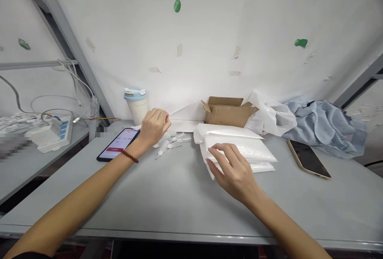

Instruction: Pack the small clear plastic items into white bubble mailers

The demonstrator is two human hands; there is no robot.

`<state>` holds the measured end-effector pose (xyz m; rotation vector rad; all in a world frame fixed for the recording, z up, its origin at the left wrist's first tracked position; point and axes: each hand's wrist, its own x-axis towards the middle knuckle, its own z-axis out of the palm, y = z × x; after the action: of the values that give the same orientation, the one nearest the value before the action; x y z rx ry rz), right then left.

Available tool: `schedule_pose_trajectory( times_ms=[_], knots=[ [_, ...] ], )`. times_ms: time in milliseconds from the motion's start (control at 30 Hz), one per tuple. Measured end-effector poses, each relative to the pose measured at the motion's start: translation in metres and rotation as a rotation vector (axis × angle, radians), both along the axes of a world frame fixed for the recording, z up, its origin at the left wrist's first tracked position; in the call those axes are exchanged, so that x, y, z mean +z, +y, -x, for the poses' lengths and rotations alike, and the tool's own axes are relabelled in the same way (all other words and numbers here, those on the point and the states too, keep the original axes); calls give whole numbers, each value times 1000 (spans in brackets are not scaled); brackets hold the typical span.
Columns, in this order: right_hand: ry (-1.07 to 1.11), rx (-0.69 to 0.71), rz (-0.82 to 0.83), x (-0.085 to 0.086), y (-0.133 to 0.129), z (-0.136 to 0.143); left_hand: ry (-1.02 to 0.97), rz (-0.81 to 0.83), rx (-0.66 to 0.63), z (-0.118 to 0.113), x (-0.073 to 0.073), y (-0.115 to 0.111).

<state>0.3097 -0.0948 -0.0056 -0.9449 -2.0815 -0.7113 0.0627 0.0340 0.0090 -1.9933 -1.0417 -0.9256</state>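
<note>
My left hand reaches over a small heap of clear plastic pieces at the back of the grey table; its fingers are curled shut, and whether they pinch a piece is hidden. A bead bracelet sits on that wrist. My right hand rests with fingers spread on the near edge of a stack of white padded bags, touching the top ones without gripping.
A phone with a lit timer screen lies left of my left hand, and a lidded cup stands behind it. An open cardboard box, a white plastic bag, blue cloth and a dark phone lie to the right. Cables and a power strip are far left.
</note>
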Motion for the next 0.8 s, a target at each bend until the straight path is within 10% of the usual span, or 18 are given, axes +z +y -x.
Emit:
schedule_pose_trajectory(
  times_ms=[467,633,800],
  knots=[
    [-198,-106,-242,-11,-7,21,213,-155,-622,-39,-34,-94],
    [-143,-211,-171,-8,1,8,34,4,-474,-33,-31,-88],
    [-56,-313,-131,-3,6,-5,-574,433,-128,-13,-15,-75]
  ],
)
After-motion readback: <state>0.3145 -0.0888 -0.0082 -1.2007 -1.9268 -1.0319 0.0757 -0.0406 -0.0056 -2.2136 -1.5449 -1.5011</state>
